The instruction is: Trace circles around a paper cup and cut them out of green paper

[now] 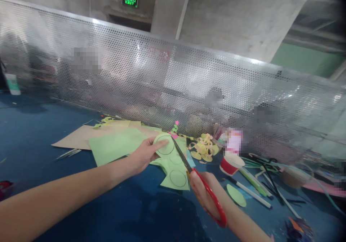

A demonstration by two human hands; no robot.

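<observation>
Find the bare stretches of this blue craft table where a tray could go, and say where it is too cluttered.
The blue table lies bare at far left, beyond the brown card, and in front, under the left hand and right hand with the red scissors. It is crowded at right: red cup, pens, paper curls.
</observation>
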